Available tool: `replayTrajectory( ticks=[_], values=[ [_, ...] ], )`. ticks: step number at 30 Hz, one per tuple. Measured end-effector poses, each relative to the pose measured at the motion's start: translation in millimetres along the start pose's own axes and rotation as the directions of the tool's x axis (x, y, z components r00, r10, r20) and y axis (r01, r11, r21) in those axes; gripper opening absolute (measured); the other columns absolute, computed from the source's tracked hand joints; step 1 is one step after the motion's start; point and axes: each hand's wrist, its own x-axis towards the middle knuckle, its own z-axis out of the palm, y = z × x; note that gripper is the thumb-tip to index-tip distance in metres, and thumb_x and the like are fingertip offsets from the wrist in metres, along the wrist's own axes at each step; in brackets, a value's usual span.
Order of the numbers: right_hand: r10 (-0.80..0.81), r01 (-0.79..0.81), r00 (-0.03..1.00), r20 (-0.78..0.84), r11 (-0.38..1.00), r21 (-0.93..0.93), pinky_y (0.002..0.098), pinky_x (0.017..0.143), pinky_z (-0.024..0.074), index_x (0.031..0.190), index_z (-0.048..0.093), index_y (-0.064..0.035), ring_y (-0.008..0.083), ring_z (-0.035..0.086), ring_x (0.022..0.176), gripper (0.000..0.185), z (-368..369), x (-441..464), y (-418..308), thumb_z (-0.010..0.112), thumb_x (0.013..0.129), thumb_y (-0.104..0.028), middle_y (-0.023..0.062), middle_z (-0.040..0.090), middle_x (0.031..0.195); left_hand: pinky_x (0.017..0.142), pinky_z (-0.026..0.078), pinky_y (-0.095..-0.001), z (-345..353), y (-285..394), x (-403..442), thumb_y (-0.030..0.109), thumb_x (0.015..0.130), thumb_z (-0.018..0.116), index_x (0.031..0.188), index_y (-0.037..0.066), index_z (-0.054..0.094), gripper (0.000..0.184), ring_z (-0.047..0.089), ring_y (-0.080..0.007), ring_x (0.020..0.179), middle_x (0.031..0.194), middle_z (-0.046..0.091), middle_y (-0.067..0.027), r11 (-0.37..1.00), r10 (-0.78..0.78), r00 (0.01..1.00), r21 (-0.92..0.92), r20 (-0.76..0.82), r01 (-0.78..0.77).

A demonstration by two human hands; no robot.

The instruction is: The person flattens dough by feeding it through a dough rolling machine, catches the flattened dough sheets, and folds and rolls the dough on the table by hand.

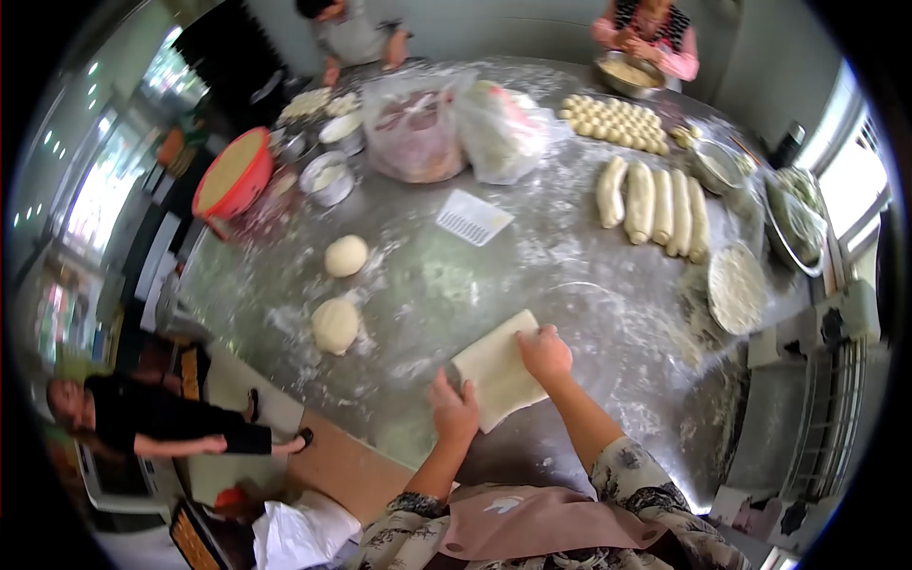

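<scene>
A pale, flat rectangle of folded dough (pixel 499 372) lies on the floured metal table in front of me. My right hand (pixel 545 354) grips its right edge, thumb over the top surface and fingers bent. At the lower left edge is my left hand (pixel 456 408), its thumb against the dough and its fingers apart, pointing away from me. Two round dough balls, one nearer (pixel 335 326) and one farther (pixel 346 256), sit to the left. Beyond the sheet lies a white slotted plastic scraper (pixel 474 218).
Dough logs (pixel 655 209) and a flour dish (pixel 736 288) stand right; many small dough pieces (pixel 616 123) lie behind. A red basin (pixel 232 173), metal bowls (pixel 327 179) and plastic bags (pixel 415 128) line the far left. Two people work across the table; another stands left.
</scene>
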Motion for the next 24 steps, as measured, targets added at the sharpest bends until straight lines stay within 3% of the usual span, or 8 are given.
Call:
replayTrajectory(
  ticks=[1, 3, 6, 9, 13, 17, 20, 24],
  values=[
    [0.001, 0.000, 0.999, 0.032, 1.000, -0.019, 0.0437, 0.087, 0.0483, 0.110, 0.058, -0.0038, 0.0356, 0.063, 0.100, 0.062, -1.8, -5.3, -3.5, 0.056, 0.082, -0.059, 0.0178, 0.067, 0.100, 0.092, 0.043, -0.0440, 3.5, -2.0, 1.3, 0.029, 0.083, 0.067, 0.133, -0.003, 0.040, 0.065, 0.054, -0.0384, 0.108, 0.120, 0.053, -0.0240, 0.985, 0.143, 0.988, 0.108, -0.065, -0.136],
    [-0.047, 0.052, 0.996, 0.072, 0.996, -0.069, 0.0445, 0.083, 0.0493, 0.108, 0.059, -0.0043, 0.0371, 0.063, 0.096, 0.065, 3.4, -5.6, -1.6, 0.058, 0.078, -0.062, 0.0172, 0.068, 0.092, 0.103, 0.034, -0.0504, 8.5, -3.9, 5.3, 0.036, 0.082, 0.067, 0.141, 0.001, 0.034, 0.076, 0.041, -0.0422, 0.125, 0.138, 0.042, -0.0218, 0.940, 0.292, 0.956, 0.174, 0.038, -0.294],
    [-0.208, 0.206, 0.978, -0.028, 0.977, -0.057, 0.0463, 0.078, 0.0502, 0.100, 0.059, -0.0054, 0.0372, 0.064, 0.089, 0.056, 20.0, -7.4, 15.7, 0.057, 0.082, -0.058, 0.0168, 0.064, 0.102, 0.108, 0.025, -0.0550, -4.7, 15.5, 9.8, 0.042, 0.082, 0.065, 0.145, 0.004, 0.031, 0.081, 0.029, -0.0421, 0.136, 0.147, 0.032, -0.0213, 0.892, 0.367, 0.894, 0.175, 0.258, -0.417],
    [-0.256, 0.255, 0.958, -0.127, 0.967, -0.018, 0.0475, 0.081, 0.0487, 0.114, 0.057, -0.0076, 0.0405, 0.061, 0.097, 0.052, 16.2, -29.9, 8.1, 0.051, 0.088, -0.052, 0.0202, 0.062, 0.109, 0.112, 0.018, -0.0554, 4.6, 7.4, 10.3, 0.047, 0.085, 0.059, 0.148, 0.008, 0.027, 0.081, 0.017, -0.0390, 0.142, 0.153, 0.022, -0.0161, 0.891, 0.322, 0.864, 0.183, 0.387, -0.414],
    [-0.215, 0.192, 0.968, -0.132, 0.967, -0.167, 0.0484, 0.080, 0.0486, 0.128, 0.045, -0.0112, 0.0400, 0.061, 0.097, 0.050, 16.9, -38.1, -6.9, 0.041, 0.095, -0.048, 0.0199, 0.060, 0.114, 0.112, 0.017, -0.0552, 10.4, 5.0, 17.6, 0.049, 0.085, 0.058, 0.148, 0.008, 0.027, 0.081, 0.015, -0.0396, 0.143, 0.154, 0.021, -0.0169, 0.898, 0.339, 0.854, 0.136, 0.395, -0.419],
    [-0.189, 0.171, 0.970, -0.151, 0.978, -0.120, 0.0489, 0.080, 0.0486, 0.128, 0.046, -0.0109, 0.0393, 0.062, 0.098, 0.049, 19.4, -33.6, -5.6, 0.040, 0.096, -0.047, 0.0201, 0.063, 0.112, 0.112, 0.018, -0.0558, 16.4, -2.1, 19.5, 0.050, 0.085, 0.058, 0.147, 0.008, 0.028, 0.082, 0.015, -0.0414, 0.142, 0.154, 0.020, -0.0172, 0.883, 0.392, 0.849, 0.113, 0.355, -0.456],
    [-0.127, 0.118, 0.980, -0.156, 0.991, -0.066, 0.0494, 0.073, 0.0492, 0.125, 0.047, -0.0123, 0.0394, 0.064, 0.089, 0.043, 20.8, -32.7, 9.7, 0.044, 0.095, -0.044, 0.0195, 0.066, 0.100, 0.113, 0.017, -0.0544, 18.2, -8.6, 17.1, 0.050, 0.085, 0.057, 0.148, 0.009, 0.028, 0.080, 0.014, -0.0411, 0.142, 0.155, 0.019, -0.0159, 0.867, 0.430, 0.824, 0.085, 0.370, -0.491],
    [-0.105, 0.138, 0.956, -0.273, 0.985, 0.104, 0.0469, 0.085, 0.0477, 0.127, 0.051, -0.0051, 0.0430, 0.060, 0.099, 0.047, 20.5, -44.8, 55.1, 0.048, 0.095, -0.039, 0.0245, 0.064, 0.107, 0.113, 0.017, -0.0522, 5.5, -7.2, 8.8, 0.048, 0.087, 0.057, 0.148, 0.010, 0.028, 0.077, 0.014, -0.0407, 0.142, 0.155, 0.020, -0.0149, 0.827, 0.489, 0.723, 0.005, 0.488, -0.562]
  ],
)
